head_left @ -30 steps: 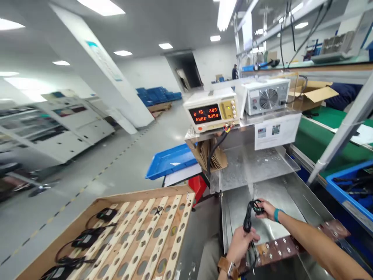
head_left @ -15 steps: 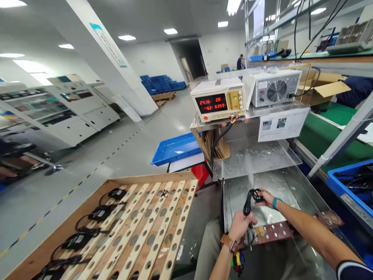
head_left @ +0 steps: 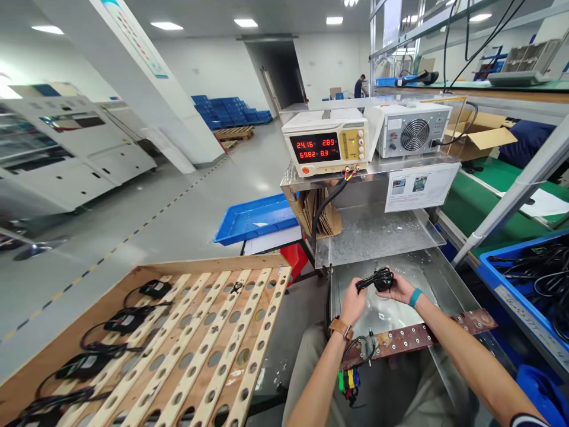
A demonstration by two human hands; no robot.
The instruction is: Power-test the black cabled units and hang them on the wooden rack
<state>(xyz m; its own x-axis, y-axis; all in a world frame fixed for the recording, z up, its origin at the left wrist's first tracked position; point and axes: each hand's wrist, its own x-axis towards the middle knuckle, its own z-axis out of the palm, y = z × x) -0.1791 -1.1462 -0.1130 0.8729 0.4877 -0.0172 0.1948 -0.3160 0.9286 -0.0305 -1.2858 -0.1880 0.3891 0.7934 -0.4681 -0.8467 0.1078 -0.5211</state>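
Observation:
A coiled black cable (head_left: 376, 279) stretches sideways between my hands above the metal work surface (head_left: 391, 317). My left hand (head_left: 354, 303), with a brown watch strap at the wrist, is closed round the left end of the bundle. My right hand (head_left: 401, 289), wearing a teal wristband, grips the looped right end; its fingertips are partly hidden behind the loops. Below the hands runs a reddish-brown strip (head_left: 404, 339) with rows of metal studs. A thin black lead lies over its left end, and coloured clips (head_left: 349, 379) hang beneath.
To the left stands a wooden slatted tray (head_left: 208, 338) holding several black adapters (head_left: 124, 320) with cables. A power supply (head_left: 326, 142) with red digits sits on the shelf ahead. At right is a blue bin (head_left: 493, 267) of black cables; a blue tray (head_left: 226, 231) lies beyond the wooden one.
The cable bundle has swung from hanging upright to lying sideways. My left hand has risen to nearly the level of my right. The view has turned slightly, shifting the surroundings left.

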